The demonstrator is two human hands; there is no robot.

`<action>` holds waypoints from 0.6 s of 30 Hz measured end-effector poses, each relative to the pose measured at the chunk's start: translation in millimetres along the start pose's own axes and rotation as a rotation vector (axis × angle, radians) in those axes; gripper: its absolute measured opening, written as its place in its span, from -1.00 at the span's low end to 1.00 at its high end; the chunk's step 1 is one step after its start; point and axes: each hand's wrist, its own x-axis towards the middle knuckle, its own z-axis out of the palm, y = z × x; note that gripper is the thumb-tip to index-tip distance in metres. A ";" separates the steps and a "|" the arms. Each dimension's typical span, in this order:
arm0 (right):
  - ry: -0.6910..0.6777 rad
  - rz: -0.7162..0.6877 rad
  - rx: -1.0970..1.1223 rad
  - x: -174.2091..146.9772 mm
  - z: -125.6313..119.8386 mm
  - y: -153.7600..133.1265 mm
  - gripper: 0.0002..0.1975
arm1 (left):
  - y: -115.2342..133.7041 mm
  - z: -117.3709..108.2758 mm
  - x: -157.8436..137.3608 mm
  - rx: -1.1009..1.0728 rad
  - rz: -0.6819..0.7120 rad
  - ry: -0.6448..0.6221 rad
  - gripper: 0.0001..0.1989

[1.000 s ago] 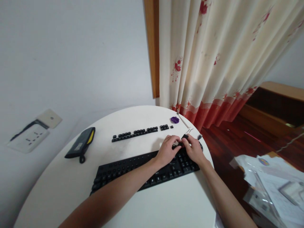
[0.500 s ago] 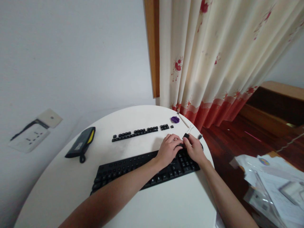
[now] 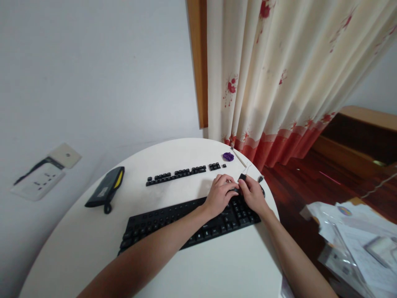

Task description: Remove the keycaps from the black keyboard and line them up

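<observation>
A black keyboard (image 3: 192,215) lies across the table under my forearms, some of its top rows showing no raised keycaps. My right hand (image 3: 252,194), over its far right corner, is closed on a keycap puller (image 3: 242,177) with a black handle and thin wire loops pointing away from me. Close beside it, my left hand (image 3: 221,193) has its fingers curled and pinched at the keyboard's far edge. A small dark thing shows at those fingertips, too small to name. Beyond the keyboard, loose black keycaps (image 3: 182,174) are laid out in rows.
The round white table (image 3: 198,269) stands against the wall. On it are a dark pouch with a yellow patch (image 3: 105,188), a crumpled purple lump (image 3: 228,156) and a thin brush (image 3: 238,157). A floral curtain (image 3: 263,82) hangs behind; papers and plastic (image 3: 356,236) lie at the right.
Both hands stay at the keyboard's far right corner with only slight finger movement. The puller stays in my right hand.
</observation>
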 end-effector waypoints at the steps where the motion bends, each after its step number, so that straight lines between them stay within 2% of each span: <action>1: 0.006 0.006 0.003 0.1 0.5 0.0 -0.73 | 0.0 -0.1 0.2 0.001 -0.004 -0.001 -0.84; 14: 0.042 0.031 0.078 4.2 -0.3 5.6 -0.70 | 4.7 -0.7 -0.7 0.010 0.005 -0.043 -0.86; 18: 0.154 0.071 0.083 5.9 -1.0 6.9 -0.65 | -1.5 -4.0 3.2 0.049 -0.091 0.091 -0.84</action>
